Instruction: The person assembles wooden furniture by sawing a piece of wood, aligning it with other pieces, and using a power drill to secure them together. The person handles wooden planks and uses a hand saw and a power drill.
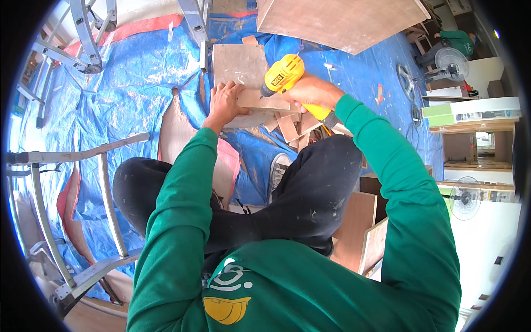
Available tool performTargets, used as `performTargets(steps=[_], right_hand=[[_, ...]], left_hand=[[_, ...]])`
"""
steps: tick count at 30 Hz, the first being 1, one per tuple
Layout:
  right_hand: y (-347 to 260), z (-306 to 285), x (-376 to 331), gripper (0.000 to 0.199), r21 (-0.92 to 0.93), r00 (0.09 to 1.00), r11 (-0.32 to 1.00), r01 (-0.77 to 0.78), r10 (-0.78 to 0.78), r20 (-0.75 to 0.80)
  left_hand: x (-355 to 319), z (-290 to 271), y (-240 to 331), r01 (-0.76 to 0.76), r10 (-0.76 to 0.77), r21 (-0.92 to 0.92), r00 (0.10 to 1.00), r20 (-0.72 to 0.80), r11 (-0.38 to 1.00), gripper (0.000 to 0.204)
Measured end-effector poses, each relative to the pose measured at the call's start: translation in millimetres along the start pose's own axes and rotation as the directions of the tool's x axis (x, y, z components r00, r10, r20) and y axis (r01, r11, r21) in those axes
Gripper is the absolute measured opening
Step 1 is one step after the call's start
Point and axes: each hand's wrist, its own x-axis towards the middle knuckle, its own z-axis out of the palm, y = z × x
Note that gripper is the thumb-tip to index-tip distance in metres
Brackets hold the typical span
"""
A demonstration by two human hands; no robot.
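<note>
My right hand (313, 92) is wrapped round the handle of a yellow cordless drill (285, 72). The drill's dark chuck points down and left at a pale wooden board (264, 100), and its tip is at or just above the wood; I cannot tell if it touches. My left hand (224, 103) grips the left end of this board, fingers over the top and thumb along the near side. Just beyond the board lies a square plywood piece (239, 62), close to the left fingertips. Wood offcuts (287, 126) are heaped below the board, near my shoe.
Blue plastic sheeting (133, 102) covers much of the floor. Metal ladders (83, 39) stand at the far left, and a metal frame with rungs (105, 193) is at my left. A large plywood box (337, 22) stands ahead. Boards (354, 224) lean at my right; another person (458, 41) is beyond a fan (451, 63).
</note>
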Motion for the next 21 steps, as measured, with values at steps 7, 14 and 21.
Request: performTargets(steps=[7,14,21], right_hand=[[-8,7,1,0.026,-0.024,0.999,0.999,-0.033,0.033,-0.013],[-3,5,5,0.027,-0.026,0.999,0.999,-0.033,0.033,-0.011],[-14,5,4,0.023,-0.152,1.0,0.988,0.019,-0.018,0.007]], left_hand=[[1,1,-3,0.005,-0.005,0.0,1.0,0.031,1.0,0.087],[2,1,0,0.002,-0.002,-0.023,1.0,0.01,1.0,0.083],[0,-2,1,0.03,-0.03,-0.011,0.999,0.034,0.999,0.084]])
